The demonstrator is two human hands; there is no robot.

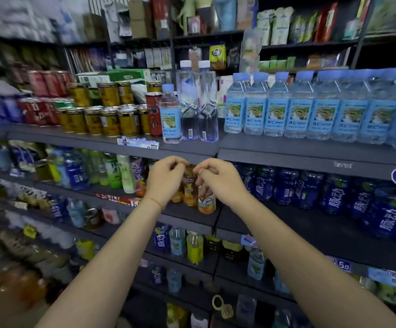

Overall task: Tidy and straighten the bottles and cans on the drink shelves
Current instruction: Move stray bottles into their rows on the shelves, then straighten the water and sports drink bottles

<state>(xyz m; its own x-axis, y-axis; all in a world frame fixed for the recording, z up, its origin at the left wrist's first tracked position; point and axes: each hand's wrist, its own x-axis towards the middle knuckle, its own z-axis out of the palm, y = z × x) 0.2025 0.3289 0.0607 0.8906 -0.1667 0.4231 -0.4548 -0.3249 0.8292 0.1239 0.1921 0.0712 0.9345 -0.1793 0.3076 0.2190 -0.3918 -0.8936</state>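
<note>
Both my hands reach into the second shelf (190, 215) from the top at the middle of the view. My left hand (165, 179) has curled fingers at the top of a small orange juice bottle (190, 192). My right hand (218, 179) grips the top of a second orange bottle (207, 203) just to the right. The bottle tops are hidden behind my fingers. Both bottles stand upright on the dark shelf near its front edge.
Above, the top shelf (192, 150) carries gold cans (109, 124), red cans (36, 110), clear water bottles (198, 102) and a row of blue-label water bottles (298, 112). Dark blue drink bottles (334, 192) fill the right of my shelf, green tea bottles (112, 171) the left. Lower shelves hold more bottles.
</note>
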